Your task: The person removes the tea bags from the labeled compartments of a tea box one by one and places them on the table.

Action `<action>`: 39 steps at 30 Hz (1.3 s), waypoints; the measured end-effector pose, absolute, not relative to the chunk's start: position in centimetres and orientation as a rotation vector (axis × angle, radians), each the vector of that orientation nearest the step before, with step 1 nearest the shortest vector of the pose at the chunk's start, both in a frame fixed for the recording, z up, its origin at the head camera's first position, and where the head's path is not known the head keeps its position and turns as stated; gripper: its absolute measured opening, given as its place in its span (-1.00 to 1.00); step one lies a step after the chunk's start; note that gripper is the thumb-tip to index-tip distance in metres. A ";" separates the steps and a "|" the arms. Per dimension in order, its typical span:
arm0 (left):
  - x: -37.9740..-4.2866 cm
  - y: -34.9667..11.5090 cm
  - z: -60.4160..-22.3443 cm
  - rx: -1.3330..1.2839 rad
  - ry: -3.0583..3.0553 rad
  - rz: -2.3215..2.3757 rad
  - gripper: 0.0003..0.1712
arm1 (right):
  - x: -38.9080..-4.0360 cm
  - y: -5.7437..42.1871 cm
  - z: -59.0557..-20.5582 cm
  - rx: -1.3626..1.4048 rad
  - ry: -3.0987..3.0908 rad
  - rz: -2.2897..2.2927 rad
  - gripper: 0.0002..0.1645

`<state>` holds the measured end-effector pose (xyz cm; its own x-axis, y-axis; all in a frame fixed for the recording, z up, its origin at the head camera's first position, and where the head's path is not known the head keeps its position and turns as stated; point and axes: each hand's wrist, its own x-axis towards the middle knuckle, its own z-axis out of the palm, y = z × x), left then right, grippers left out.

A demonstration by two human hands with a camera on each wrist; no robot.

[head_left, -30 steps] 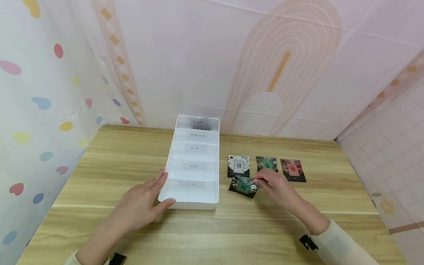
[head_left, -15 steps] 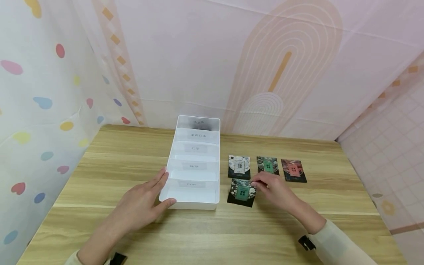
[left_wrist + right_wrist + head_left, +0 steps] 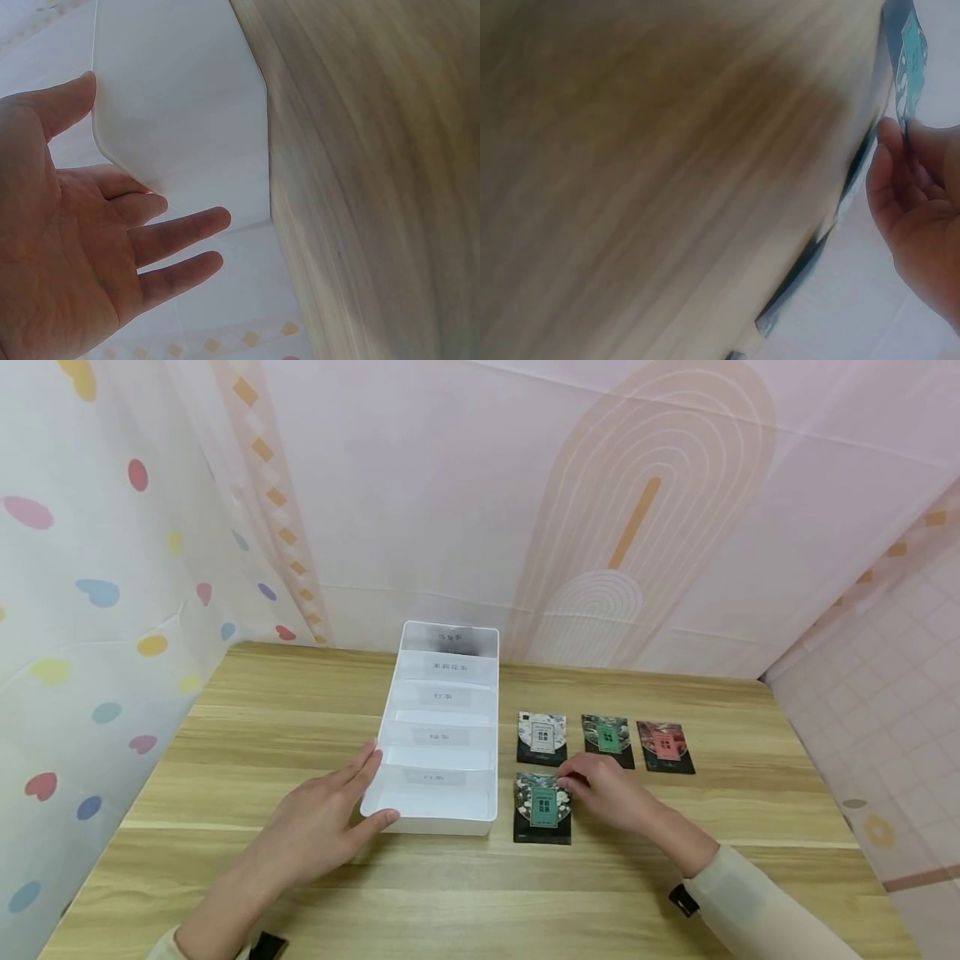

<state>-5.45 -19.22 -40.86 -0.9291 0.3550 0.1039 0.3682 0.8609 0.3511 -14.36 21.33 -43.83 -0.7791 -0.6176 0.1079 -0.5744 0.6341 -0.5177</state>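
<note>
My left hand (image 3: 318, 818) lies at the near left corner of a white divided box (image 3: 437, 827). In the left wrist view its thumb and fingers touch the box rim, and two other fingers stretch out loosely. Between the thumb and fingers of my right hand (image 3: 611, 789) is the upper right edge of a dark green tea sachet (image 3: 543, 810), face up beside the box. The right wrist view shows this pinch at the sachet (image 3: 911, 67). Right behind it lie a white-and-black tea sachet (image 3: 542, 737), a green one (image 3: 608, 739) and a red one (image 3: 665, 747).
The box has several compartments in a row, each with a printed label (image 3: 433, 777). A wood-grain table (image 3: 465, 893) carries everything. Patterned cloth (image 3: 420, 527) hangs behind the table and at both sides.
My right hand has drawn the dark green tea sachet toward the table's near side and turned it straight, lower and flatter than before. The left hand and box stay in place.
</note>
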 end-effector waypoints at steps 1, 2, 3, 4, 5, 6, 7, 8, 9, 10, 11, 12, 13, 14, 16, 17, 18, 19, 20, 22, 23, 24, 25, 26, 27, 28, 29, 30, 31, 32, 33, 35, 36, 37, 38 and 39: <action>-5.4 -19.2 -40.9 -0.582 -2.996 -0.576 -0.04 | -14.4 21.3 -43.9 -1.005 2.764 -0.825 -0.92; -5.4 -19.2 -40.9 -0.581 -2.997 -0.576 -0.04 | -14.4 21.1 -44.0 -0.999 2.763 -0.816 -0.92; -5.4 -19.2 -40.8 -0.579 -2.998 -0.576 -0.04 | -14.4 21.1 -44.1 -0.998 2.764 -0.805 -0.92; -5.4 -19.2 -40.8 -0.578 -2.999 -0.573 -0.04 | -14.4 21.0 -44.1 -0.999 2.764 -0.796 -0.92; -5.4 -19.2 -40.8 -0.577 -3.001 -0.573 -0.04 | -14.5 20.9 -44.2 -0.997 2.763 -0.788 -0.93; -5.4 -19.2 -40.9 -0.578 -3.002 -0.573 -0.04 | -14.5 20.8 -44.2 -0.996 2.766 -0.778 -0.93; -5.4 -19.2 -40.9 -0.579 -3.000 -0.572 -0.04 | -14.5 20.7 -44.2 -0.995 2.769 -0.771 -0.93; -5.4 -19.2 -40.9 -0.580 -2.998 -0.570 -0.04 | -14.5 20.7 -44.3 -0.991 2.770 -0.766 -0.93; -5.4 -19.2 -40.9 -0.582 -2.996 -0.571 -0.04 | -14.5 20.6 -44.3 -0.984 2.771 -0.764 -0.93; -5.5 -19.2 -40.9 -0.584 -2.995 -0.572 -0.04 | -14.5 20.6 -44.3 -0.974 2.770 -0.763 -0.93; -5.5 -19.2 -40.9 -0.585 -2.995 -0.573 -0.04 | -14.6 20.5 -44.3 -0.962 2.771 -0.763 -0.93; -5.5 -19.2 -40.9 -0.586 -2.995 -0.575 -0.04 | -14.6 20.5 -44.3 -0.950 2.773 -0.763 -0.93; -5.5 -19.2 -40.9 -0.585 -2.994 -0.577 -0.04 | -14.6 20.5 -44.4 -0.940 2.774 -0.762 -0.93; -5.5 -19.2 -40.9 -0.585 -2.995 -0.577 -0.04 | -14.6 20.5 -44.4 -0.930 2.776 -0.759 -0.93; -5.5 -19.2 -40.9 -0.587 -2.995 -0.577 -0.04 | -14.7 20.4 -44.4 -0.914 2.781 -0.755 -0.94; -5.5 -19.2 -40.9 -0.588 -2.994 -0.575 -0.04 | -14.7 20.4 -44.4 -0.906 2.782 -0.752 -0.94; -5.5 -19.2 -40.9 -0.589 -2.993 -0.574 -0.05 | -14.8 20.4 -44.4 -0.900 2.784 -0.748 -0.94; -5.4 -19.2 -40.9 -0.590 -2.991 -0.572 -0.05 | -14.8 20.4 -44.4 -0.892 2.784 -0.746 -0.94; -5.4 -19.2 -40.8 -0.590 -2.991 -0.571 -0.05 | -14.8 20.4 -44.4 -0.883 2.782 -0.747 -0.94; -5.4 -19.2 -40.8 -0.589 -2.991 -0.569 -0.05 | -14.9 20.3 -44.4 -0.865 2.776 -0.753 -0.95; -5.4 -19.2 -40.8 -0.589 -2.992 -0.568 -0.05 | -14.9 20.3 -44.4 -0.855 2.773 -0.756 -0.95; -5.4 -19.2 -40.8 -0.588 -2.992 -0.568 -0.05 | -15.0 20.3 -44.4 -0.846 2.771 -0.759 -0.96; -5.4 -19.3 -40.8 -0.586 -2.993 -0.568 -0.05 | -15.0 20.3 -44.3 -0.836 2.768 -0.764 -0.96; -5.4 -19.3 -40.8 -0.586 -2.994 -0.567 -0.05 | -15.0 20.3 -44.3 -0.828 2.766 -0.766 -0.96; -5.4 -19.3 -40.8 -0.587 -2.995 -0.567 -0.05 | -15.0 20.3 -44.3 -0.822 2.765 -0.767 -0.95; -5.4 -19.3 -40.8 -0.586 -2.996 -0.567 -0.05 | -15.0 20.3 -44.2 -0.816 2.765 -0.768 -0.95; -5.4 -19.3 -40.8 -0.586 -2.996 -0.567 -0.05 | -15.0 20.3 -44.2 -0.810 2.766 -0.767 -0.95; -5.4 -19.3 -40.8 -0.586 -2.997 -0.567 -0.05 | -15.0 20.3 -44.1 -0.804 2.767 -0.765 -0.95; -5.4 -19.3 -40.8 -0.585 -2.998 -0.567 -0.05 | -15.0 20.3 -44.1 -0.800 2.768 -0.763 -0.95; -5.4 -19.3 -40.8 -0.584 -2.999 -0.568 -0.05 | -15.0 20.3 -44.1 -0.797 2.769 -0.760 -0.95; -5.4 -19.3 -40.8 -0.584 -3.000 -0.569 -0.05 | -15.1 20.3 -44.0 -0.802 2.770 -0.758 -0.95; -5.4 -19.3 -40.8 -0.583 -3.001 -0.572 -0.05 | -15.1 20.4 -43.9 -0.789 2.773 -0.751 -0.95; -5.4 -19.3 -40.8 -0.583 -3.001 -0.574 -0.05 | -15.1 20.4 -43.9 -0.784 2.772 -0.748 -0.95; -5.4 -19.3 -40.8 -0.582 -3.001 -0.577 -0.04 | -15.1 20.4 -43.8 -0.782 2.772 -0.746 -0.95; -5.4 -19.3 -40.8 -0.581 -3.001 -0.579 -0.04 | -15.1 20.5 -43.7 -0.784 2.774 -0.744 -0.95; -5.4 -19.3 -40.8 -0.581 -3.001 -0.580 -0.04 | -15.1 20.5 -43.7 -0.782 2.776 -0.742 -0.95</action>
<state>-5.38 -19.27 -40.85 -0.9297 0.3546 0.0992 0.3661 0.8608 0.3536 -15.09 20.52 -43.68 -0.8497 -0.5268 -0.0223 -0.4454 0.7398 -0.5043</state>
